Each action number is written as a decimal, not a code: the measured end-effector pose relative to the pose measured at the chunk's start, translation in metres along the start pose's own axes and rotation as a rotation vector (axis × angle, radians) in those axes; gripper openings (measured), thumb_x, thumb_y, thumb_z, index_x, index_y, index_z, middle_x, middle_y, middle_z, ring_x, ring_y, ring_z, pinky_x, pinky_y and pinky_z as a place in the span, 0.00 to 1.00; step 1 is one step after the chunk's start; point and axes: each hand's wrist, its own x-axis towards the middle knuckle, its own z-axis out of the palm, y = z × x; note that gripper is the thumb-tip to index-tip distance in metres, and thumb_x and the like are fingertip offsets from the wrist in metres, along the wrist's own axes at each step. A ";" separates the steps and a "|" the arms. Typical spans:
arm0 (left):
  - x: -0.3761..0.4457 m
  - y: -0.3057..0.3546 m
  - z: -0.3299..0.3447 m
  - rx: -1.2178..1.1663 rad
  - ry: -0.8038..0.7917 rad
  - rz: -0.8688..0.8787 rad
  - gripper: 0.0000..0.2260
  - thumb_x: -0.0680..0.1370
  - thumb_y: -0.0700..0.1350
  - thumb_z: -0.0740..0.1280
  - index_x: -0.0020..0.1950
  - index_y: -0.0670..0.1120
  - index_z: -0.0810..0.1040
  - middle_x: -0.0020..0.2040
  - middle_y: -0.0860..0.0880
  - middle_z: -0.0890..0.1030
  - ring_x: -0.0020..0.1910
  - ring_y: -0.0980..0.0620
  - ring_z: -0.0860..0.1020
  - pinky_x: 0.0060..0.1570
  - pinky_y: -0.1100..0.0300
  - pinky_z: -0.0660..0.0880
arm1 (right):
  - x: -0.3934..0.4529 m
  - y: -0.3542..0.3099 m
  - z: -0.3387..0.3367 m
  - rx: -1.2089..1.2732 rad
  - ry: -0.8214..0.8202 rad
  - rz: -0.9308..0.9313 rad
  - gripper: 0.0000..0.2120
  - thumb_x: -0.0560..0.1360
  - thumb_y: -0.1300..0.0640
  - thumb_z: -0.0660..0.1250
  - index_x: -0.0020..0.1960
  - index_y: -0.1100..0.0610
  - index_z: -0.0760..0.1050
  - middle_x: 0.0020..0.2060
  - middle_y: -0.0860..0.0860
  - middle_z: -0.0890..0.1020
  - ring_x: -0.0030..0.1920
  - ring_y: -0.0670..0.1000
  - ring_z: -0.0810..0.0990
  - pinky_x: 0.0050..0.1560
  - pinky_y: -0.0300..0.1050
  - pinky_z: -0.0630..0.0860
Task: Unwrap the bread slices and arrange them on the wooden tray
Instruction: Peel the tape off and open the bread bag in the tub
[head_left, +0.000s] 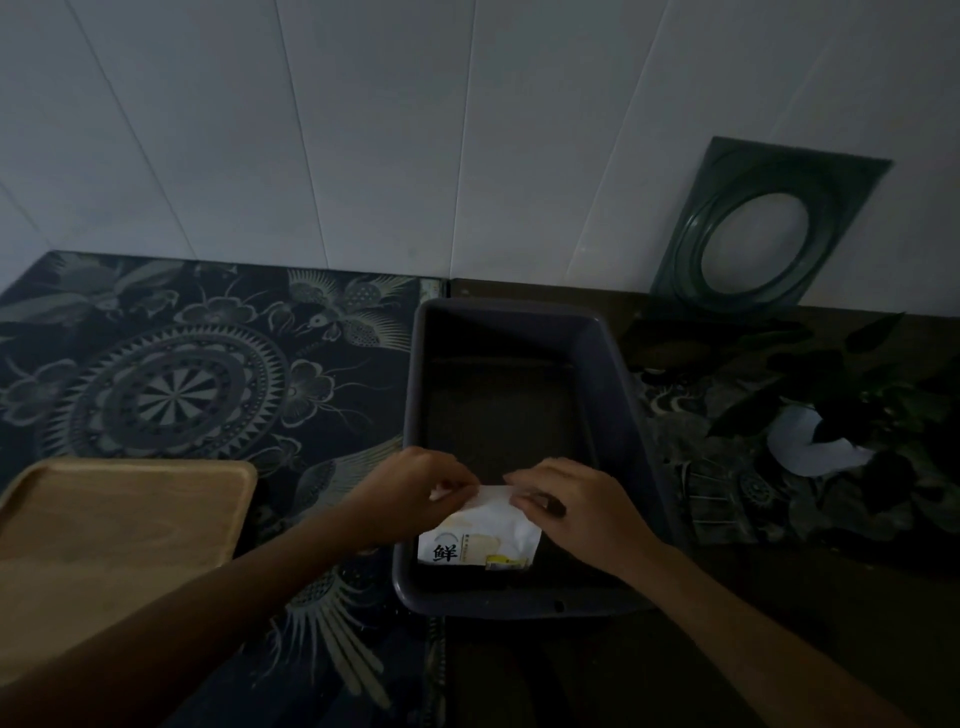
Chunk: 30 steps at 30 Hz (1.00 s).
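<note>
Dim light here, and the dark plastic bin (613, 364) is sitting mid-bench as our landmark. Far to the left of the bin, the wooden tray (119, 514) is lying flat on the patterned mat (171, 374), nothing showing on its bare surface. Moving toward the bin, the left hand (415, 486) is reaching in over the bin's near-left wall, its grip pinched narrow on the top left edge of the white bread packet (480, 535). That packet is standing inside the bin, at its near end, printed face toward the camera, a large black character at its lower left. Just right of it, still over the bin, the right hand (576, 506) is pinching the packet's top right edge, fingers curled tight on the wrapper. Both hands are nearly touching at the packet's top. Behind and right of the bin, a green frame with a round opening (769, 228) is leaning against the white wall (363, 130). Further right, a leafy plant (852, 395) is sitting on the bench (779, 597).
</note>
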 end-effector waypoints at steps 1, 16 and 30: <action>0.002 -0.001 -0.001 0.003 -0.004 -0.002 0.09 0.80 0.48 0.66 0.55 0.50 0.85 0.49 0.54 0.86 0.45 0.58 0.82 0.48 0.57 0.80 | 0.000 -0.001 -0.001 -0.040 0.003 -0.020 0.16 0.77 0.53 0.74 0.64 0.51 0.83 0.54 0.46 0.84 0.53 0.45 0.82 0.51 0.46 0.84; 0.024 -0.008 -0.003 -0.078 0.061 -0.095 0.05 0.77 0.49 0.70 0.51 0.53 0.85 0.41 0.62 0.82 0.40 0.74 0.78 0.41 0.80 0.72 | 0.001 -0.030 0.011 -0.291 0.038 -0.149 0.07 0.75 0.51 0.74 0.46 0.54 0.87 0.63 0.55 0.81 0.63 0.57 0.78 0.60 0.53 0.77; 0.035 -0.013 -0.013 0.039 0.257 -0.006 0.06 0.76 0.44 0.73 0.51 0.49 0.87 0.45 0.52 0.86 0.41 0.59 0.81 0.44 0.60 0.80 | -0.034 -0.030 0.000 -0.297 -0.041 -0.363 0.08 0.79 0.48 0.70 0.51 0.49 0.87 0.44 0.44 0.87 0.51 0.49 0.79 0.47 0.46 0.76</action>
